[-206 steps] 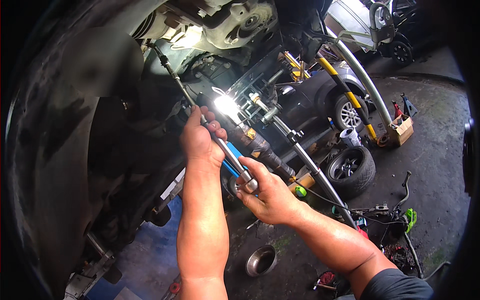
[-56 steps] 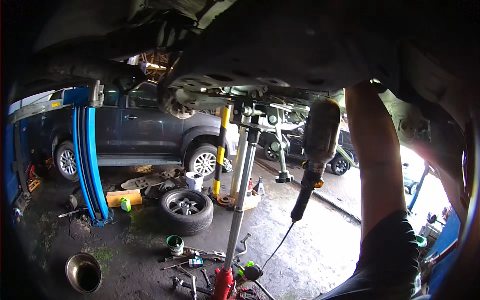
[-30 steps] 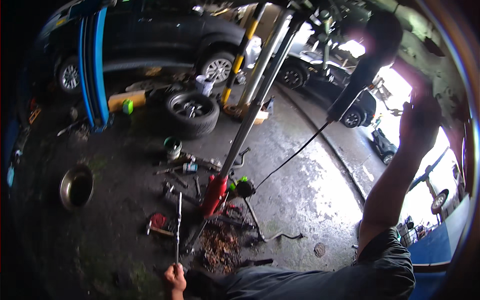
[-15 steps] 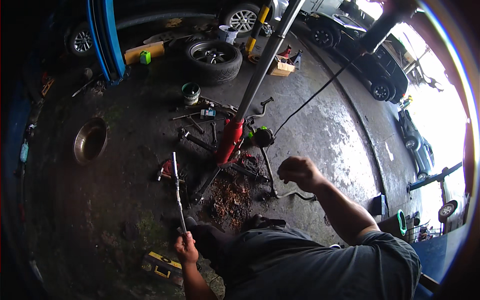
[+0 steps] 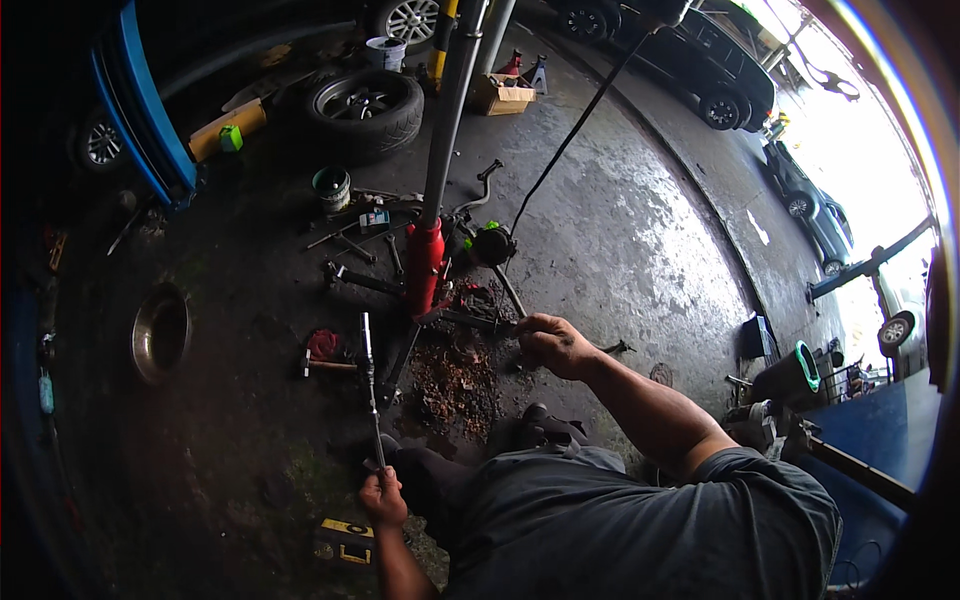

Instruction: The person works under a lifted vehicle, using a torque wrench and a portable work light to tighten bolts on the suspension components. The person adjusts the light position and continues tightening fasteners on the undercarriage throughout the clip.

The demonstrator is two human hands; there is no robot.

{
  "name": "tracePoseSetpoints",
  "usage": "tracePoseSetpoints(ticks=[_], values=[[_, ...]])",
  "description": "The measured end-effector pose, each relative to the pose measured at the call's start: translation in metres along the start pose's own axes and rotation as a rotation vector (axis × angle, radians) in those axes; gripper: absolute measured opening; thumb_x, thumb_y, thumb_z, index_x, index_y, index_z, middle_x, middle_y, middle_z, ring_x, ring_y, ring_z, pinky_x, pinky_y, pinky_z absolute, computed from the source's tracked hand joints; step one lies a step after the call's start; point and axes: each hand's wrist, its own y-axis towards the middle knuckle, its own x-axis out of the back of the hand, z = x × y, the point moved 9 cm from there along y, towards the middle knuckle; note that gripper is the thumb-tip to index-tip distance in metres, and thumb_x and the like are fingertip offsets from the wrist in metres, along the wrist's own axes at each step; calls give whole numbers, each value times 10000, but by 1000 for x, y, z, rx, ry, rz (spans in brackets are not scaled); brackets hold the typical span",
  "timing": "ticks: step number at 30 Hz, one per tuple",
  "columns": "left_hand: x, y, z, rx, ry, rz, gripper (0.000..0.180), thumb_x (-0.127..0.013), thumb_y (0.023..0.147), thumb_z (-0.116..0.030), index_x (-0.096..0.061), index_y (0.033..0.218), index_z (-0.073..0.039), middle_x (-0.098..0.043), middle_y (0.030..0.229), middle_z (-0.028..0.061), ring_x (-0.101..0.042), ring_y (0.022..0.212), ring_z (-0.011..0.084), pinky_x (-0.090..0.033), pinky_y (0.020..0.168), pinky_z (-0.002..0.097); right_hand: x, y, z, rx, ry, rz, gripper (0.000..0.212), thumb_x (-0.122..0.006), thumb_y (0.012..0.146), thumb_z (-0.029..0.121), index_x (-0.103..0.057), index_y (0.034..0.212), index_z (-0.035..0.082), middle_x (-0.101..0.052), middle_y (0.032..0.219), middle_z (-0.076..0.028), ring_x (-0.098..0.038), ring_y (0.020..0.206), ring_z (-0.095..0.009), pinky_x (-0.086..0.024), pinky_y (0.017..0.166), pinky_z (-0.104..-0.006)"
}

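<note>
My left hand (image 5: 384, 496) grips the handle of a long socket wrench (image 5: 372, 390), its socket end pointing up and away from me. My right hand (image 5: 555, 346) is held out ahead with its fingers curled; whether anything small is inside is hidden. Left of that hand stands a red upright jack (image 5: 424, 268) with a tall metal post (image 5: 455, 120) and splayed dark legs. Rusty debris (image 5: 455, 390) covers the floor by its base. A hammer (image 5: 330, 365) lies beside a red cloth (image 5: 322, 344), left of the wrench.
A metal basin (image 5: 161, 333) lies at left, and a yellow-and-black toolbox (image 5: 346, 541) near my left forearm. Beyond the jack are loose parts, a bucket (image 5: 331, 188), a tire (image 5: 365, 110) and a cardboard box (image 5: 505, 97). A blue lift post (image 5: 145, 110) rises far left.
My view has shifted, so the scene appears moved left. My right hand has come lower and leftward, closer to the jack's base. The left hand still holds the socket wrench, now more upright.
</note>
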Motion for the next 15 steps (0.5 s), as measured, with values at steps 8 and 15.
tracePoseSetpoints(ticks=[8,15], values=[[-26,-24,4,-38,143,-97,348,-611,954,-271,-541,687,-59,-517,597,-18,-468,568,71,-364,540,261,74,-2,-89,-272,-95,-84,230,-630,938,178,-597,1109,27,-585,804,-14,-576,720,-126,-496,644,-302],[-90,-66,49,6,127,-153,319,-603,964,-303,-606,822,-17,-524,629,-10,-475,600,73,-379,568,259,197,-14,-268,-574,423,-178,154,-562,978,196,-579,965,44,-602,824,-58,-571,667,-204,-480,588,-328]])
